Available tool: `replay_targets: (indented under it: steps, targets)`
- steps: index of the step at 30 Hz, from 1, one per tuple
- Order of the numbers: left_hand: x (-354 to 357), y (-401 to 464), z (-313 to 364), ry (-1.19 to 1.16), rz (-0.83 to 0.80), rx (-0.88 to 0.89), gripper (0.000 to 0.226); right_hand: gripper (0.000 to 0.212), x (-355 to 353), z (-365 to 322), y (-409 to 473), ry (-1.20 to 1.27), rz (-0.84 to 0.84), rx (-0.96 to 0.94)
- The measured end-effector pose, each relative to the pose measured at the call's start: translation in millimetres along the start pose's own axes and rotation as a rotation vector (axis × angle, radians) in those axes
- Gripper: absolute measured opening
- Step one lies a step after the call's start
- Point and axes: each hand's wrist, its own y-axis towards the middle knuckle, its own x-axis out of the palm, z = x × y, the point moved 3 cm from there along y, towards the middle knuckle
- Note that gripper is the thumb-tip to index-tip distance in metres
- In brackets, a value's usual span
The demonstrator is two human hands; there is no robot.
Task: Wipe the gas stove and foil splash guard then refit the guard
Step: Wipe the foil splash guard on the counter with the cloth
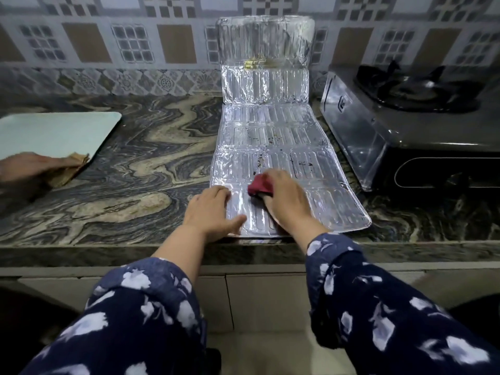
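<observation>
Lying on marbled counter [130,171], foil splash guard [273,136] leans against tiled wall [135,44], left hand [209,211] flat and released, right hand [286,196] grasping red cloth [258,186], gas stove [416,115] beside, perhaps touching.

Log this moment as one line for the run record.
step: wiping foil splash guard | left hand: pressing guard flat | right hand: rubbing red cloth | gas stove: guard not refitted

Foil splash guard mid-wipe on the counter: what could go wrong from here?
1. The foil splash guard is thin; hard strokes with the red cloth in the right hand could crease or tear it.
2. Its near edge lies at the counter edge; if the left hand lifts, it may slide off.
3. The far panel leaning on the wall could flop forward.
</observation>
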Motion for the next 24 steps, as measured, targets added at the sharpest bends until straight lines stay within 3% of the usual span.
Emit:
replay_targets:
  steps: [3,5,13,15,20,22,24]
  targets:
    - [6,4,-10,0.053,-0.08,0.004,0.105,0.043,31,-23,9,-0.163,-0.152,-0.197]
    - [14,5,-16,0.068,-0.086,0.015,0.113,0.047,44,-19,22,-0.339,-0.229,-0.232]
    - [13,4,-20,0.054,-0.054,0.008,0.118,0.049,32,30,81,-0.37,-0.23,-0.005]
    - [5,12,-21,0.089,-0.06,0.021,0.114,0.05,23,43,81,-0.378,-0.214,0.054]
    - [-4,48,-18,0.119,0.005,0.023,0.065,0.046,21,38,72,-0.28,-0.012,0.031]
    - [-2,62,-16,0.114,0.0,0.016,0.06,0.042,31,26,72,-0.168,0.031,-0.03]
    - [4,72,-16,0.134,-0.058,-0.004,0.071,0.038,42,14,80,-0.122,0.005,-0.09]
